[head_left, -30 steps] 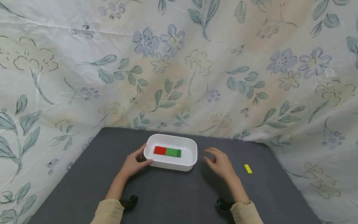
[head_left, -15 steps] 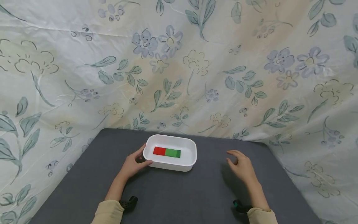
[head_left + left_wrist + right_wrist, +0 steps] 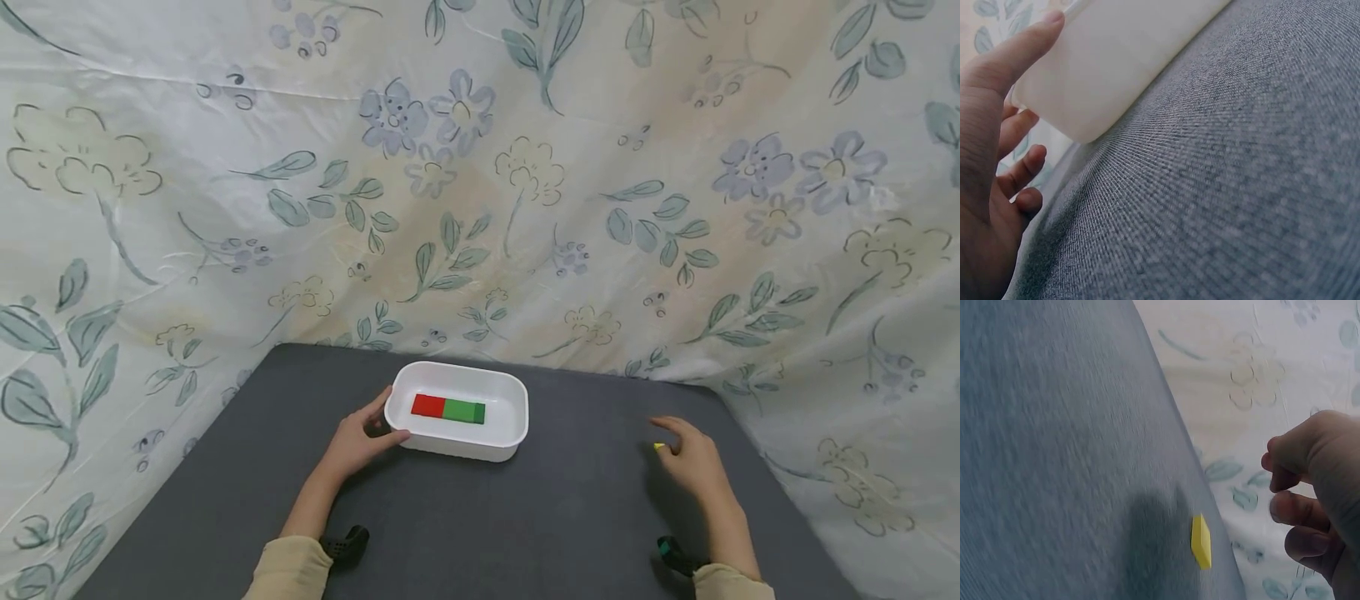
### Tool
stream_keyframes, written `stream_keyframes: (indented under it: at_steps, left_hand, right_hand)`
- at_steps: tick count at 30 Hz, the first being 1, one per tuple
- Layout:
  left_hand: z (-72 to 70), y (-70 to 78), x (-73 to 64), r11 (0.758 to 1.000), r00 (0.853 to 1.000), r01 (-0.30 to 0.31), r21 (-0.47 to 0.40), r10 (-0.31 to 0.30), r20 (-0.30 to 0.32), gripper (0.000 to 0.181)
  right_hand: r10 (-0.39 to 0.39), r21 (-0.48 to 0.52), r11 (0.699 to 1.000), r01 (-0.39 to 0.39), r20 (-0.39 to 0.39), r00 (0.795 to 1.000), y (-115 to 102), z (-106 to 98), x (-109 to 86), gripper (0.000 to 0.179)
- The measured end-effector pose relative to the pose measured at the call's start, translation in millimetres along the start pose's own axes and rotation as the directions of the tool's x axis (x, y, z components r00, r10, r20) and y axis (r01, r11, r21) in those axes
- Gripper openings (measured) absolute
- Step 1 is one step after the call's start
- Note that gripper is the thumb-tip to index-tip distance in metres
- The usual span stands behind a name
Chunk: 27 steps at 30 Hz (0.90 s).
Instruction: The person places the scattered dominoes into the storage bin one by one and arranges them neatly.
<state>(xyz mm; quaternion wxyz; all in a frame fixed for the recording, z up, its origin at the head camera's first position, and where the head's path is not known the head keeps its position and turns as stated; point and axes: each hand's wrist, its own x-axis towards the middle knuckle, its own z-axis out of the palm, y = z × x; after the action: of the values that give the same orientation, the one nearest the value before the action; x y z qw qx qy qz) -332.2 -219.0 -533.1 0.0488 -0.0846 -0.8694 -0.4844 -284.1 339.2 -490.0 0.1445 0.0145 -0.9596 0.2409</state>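
A white plastic tub (image 3: 461,447) stands on the table, and my left hand (image 3: 362,435) grips its left end. The thumb lies along the near rim, while the fingers are round the left side, as the left wrist view also shows. Inside the tub, a red block (image 3: 428,406) and a green block (image 3: 460,410) lie end to end, with a darker green part at the right end. My right hand (image 3: 697,467) hovers on the right with loosely bent fingers, holding nothing. A small yellow block (image 3: 1200,542) lies on the table below it, mostly hidden by that hand in the head view.
The dark grey table (image 3: 525,525) has a floral cloth (image 3: 480,208) hanging behind it and at its sides. Each wrist wears a dark band. The yellow block lies close to the table's edge in the right wrist view.
My right hand has moved to the right, away from the tub, and is now over the yellow block. My left hand, the tub and the blocks inside have stayed in place.
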Motion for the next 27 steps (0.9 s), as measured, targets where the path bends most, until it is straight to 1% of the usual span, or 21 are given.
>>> stream_keyframes:
  at_steps: [4,8,11,15,20,27]
  left_hand:
    - [-1.3,1.0,0.2,1.000,1.000,-0.004,-0.007,0.004,-0.002,0.097]
    - [-2.1,2.1,0.2,1.000,1.000,-0.001,0.000,0.001,-0.002,0.097]
    - [-2.2,2.1,0.5,1.000,1.000,0.001,0.003,-0.001,0.003,0.097]
    - [-1.2,1.6,-0.5,1.000,1.000,0.001,0.001,-0.001,0.003,0.097]
    - [0.0,0.7,-2.1,1.000,1.000,0.009,0.002,-0.009,0.001,0.097]
    - [0.7,1.2,-2.6,1.000,1.000,0.014,0.010,-0.014,0.000,0.098]
  right_hand:
    - [0.038,-0.035,0.999,-0.037,0.010,0.999,12,-2,-1.1,0.051]
    - [0.068,-0.040,0.997,-0.066,0.049,0.996,20,-5,-4.2,0.056]
    - [0.060,-0.044,0.997,-0.057,0.078,0.995,25,-5,-7.6,0.058]
    - [0.048,-0.036,0.998,-0.045,0.095,0.994,34,-3,-11.0,0.058]
    - [0.068,-0.026,0.998,-0.066,0.096,0.993,43,4,-12.3,0.058]
    - [0.080,-0.008,0.997,-0.079,0.094,0.992,51,12,-13.4,0.053]
